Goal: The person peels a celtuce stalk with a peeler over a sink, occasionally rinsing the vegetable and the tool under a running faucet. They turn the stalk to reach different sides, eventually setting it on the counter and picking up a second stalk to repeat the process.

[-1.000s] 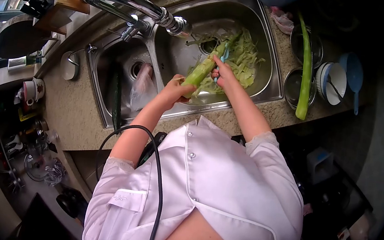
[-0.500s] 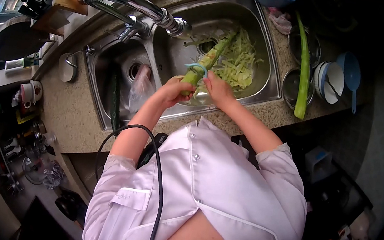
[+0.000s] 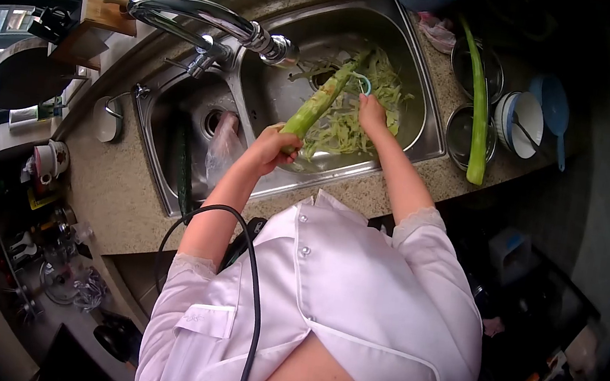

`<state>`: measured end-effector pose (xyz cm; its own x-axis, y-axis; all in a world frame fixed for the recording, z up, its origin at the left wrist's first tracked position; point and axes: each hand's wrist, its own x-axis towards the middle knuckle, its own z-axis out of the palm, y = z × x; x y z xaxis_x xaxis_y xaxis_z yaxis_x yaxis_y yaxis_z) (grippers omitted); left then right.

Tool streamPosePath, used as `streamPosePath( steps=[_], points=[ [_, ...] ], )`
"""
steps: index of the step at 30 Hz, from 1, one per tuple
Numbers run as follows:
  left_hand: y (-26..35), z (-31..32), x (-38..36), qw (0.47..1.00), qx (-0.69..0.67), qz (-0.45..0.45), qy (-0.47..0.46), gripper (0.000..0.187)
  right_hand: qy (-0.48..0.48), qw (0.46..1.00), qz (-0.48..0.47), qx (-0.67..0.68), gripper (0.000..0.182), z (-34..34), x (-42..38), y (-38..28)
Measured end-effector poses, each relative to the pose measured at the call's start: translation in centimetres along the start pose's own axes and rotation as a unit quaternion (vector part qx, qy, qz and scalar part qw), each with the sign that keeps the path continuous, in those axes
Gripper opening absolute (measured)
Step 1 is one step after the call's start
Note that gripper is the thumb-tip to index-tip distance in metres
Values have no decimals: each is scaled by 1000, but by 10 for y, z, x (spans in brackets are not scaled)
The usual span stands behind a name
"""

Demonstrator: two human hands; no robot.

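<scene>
My left hand is closed around the near end of a thick green celtuce stem, which slants away from me over the larger sink basin. My right hand grips a light-blue peeler, its head right at the upper part of the stem. Pale brownish patches mark the stem's surface. Beneath and beside it, long green peelings lie heaped in the basin.
A chrome faucet arches over the sink from the left. The smaller basin holds a cucumber and a clear plastic bag. Another celtuce stem lies across metal bowls at right, beside white bowls and a blue strainer.
My right hand has moved the peeler up and away along the stem, from near my left hand toward the far end. The left hand keeps its hold.
</scene>
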<state>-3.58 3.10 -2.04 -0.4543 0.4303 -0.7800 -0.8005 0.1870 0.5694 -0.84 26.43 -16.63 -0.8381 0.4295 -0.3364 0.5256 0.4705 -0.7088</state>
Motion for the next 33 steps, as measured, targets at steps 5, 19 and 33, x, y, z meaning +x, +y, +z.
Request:
streamPosePath(
  steps=[5,19,33],
  points=[
    [-5,6,8,1000,1,-17,-11,17,-93,991,-99,-5,34,-21,-63,-58],
    [4,3,13,1000,-18,2,-1,19,-70,988,-104,-89,33,-4,-42,-50],
    [-10,15,0,996,72,-19,-41,26,-179,778,214,563,27,6,-42,-39]
  ],
)
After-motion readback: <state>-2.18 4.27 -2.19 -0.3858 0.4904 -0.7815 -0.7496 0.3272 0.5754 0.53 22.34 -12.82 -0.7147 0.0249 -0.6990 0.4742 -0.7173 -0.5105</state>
